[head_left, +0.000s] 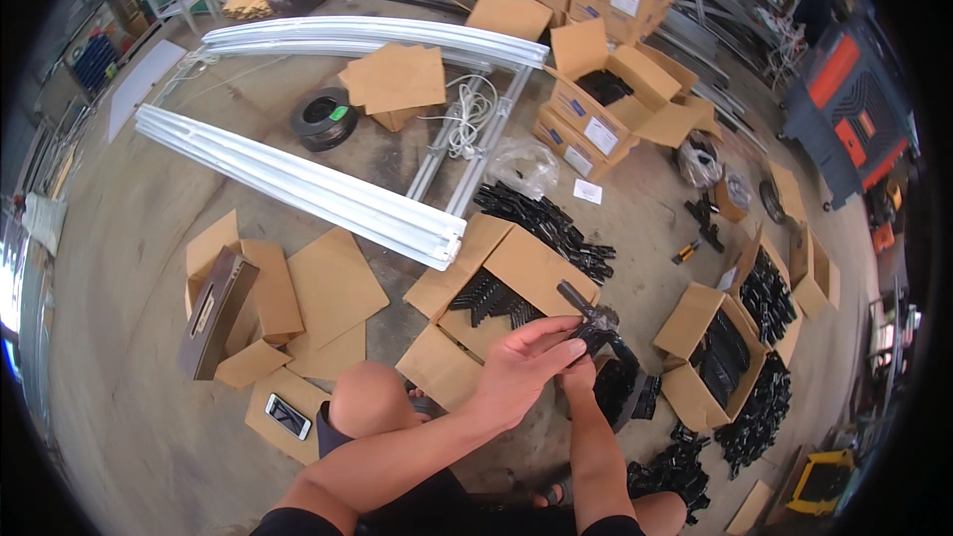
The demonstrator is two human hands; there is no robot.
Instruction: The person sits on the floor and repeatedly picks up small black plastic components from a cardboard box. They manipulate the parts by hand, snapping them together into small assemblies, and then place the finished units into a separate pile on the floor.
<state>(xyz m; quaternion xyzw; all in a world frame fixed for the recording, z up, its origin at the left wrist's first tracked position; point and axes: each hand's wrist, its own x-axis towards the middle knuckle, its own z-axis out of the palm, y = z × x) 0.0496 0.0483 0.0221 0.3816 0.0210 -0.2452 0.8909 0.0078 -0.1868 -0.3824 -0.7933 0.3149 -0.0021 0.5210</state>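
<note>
My left hand (524, 357) reaches across from the lower left, thumb and fingers pinched on a small black part (594, 335). Right beside it, my right hand (578, 375) is closed below the same spot, its fingers mostly hidden, so what it grips cannot be made out. A dark metal tool-like piece (576, 298) with a rod end juts up and left past my left fingertips. Just ahead of my hands sits an open cardboard box (437, 362) with black angled parts (491, 300) stacked in rows. A loose pile of black parts (551, 230) lies beyond it.
Another open carton (685, 392) at the right holds black parts, with heaps of black pieces (759, 412) around it. White metal rails (308, 184) span the floor ahead. A phone (288, 417) lies on cardboard at the left; a black wire spool (324, 119) stands farther off.
</note>
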